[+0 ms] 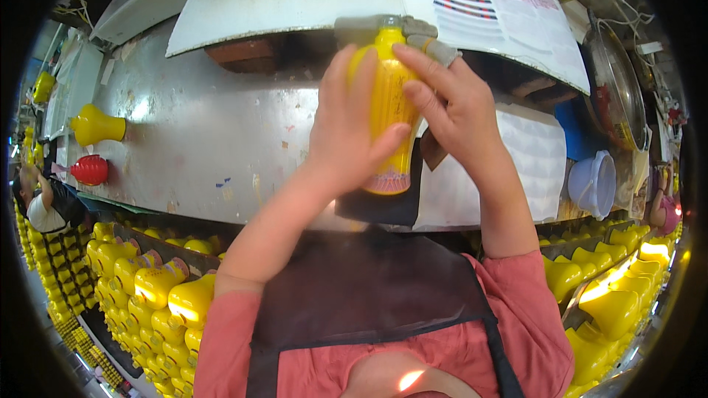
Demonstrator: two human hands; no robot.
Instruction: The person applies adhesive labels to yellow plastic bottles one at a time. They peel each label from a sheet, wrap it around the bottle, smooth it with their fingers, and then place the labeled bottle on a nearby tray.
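Note:
A yellow vase-shaped bottle [391, 96] lies between my two hands, its narrow neck away from me. Its wide base has a pink and purple printed band. My left hand [341, 121], blurred by motion, presses along the bottle's left side, with its thumb across the front. On the right side, my right hand [453, 107] grips the bottle near the shoulder, thumb and fingers bent. Beneath the neck is a grey padded rest [434, 46]. Under the base there is a dark cloth [380, 210]. What the undersides of my fingers touch is partly hidden.
On the metal table [214, 129], a yellow bottle [99, 125] and a red ribbed bottle [90, 169] lie at left. A white board [295, 0] carries printed sheets [487, 0]. A pale bucket [592, 184] stands right. Yellow bottles [158, 284] fill racks on both sides.

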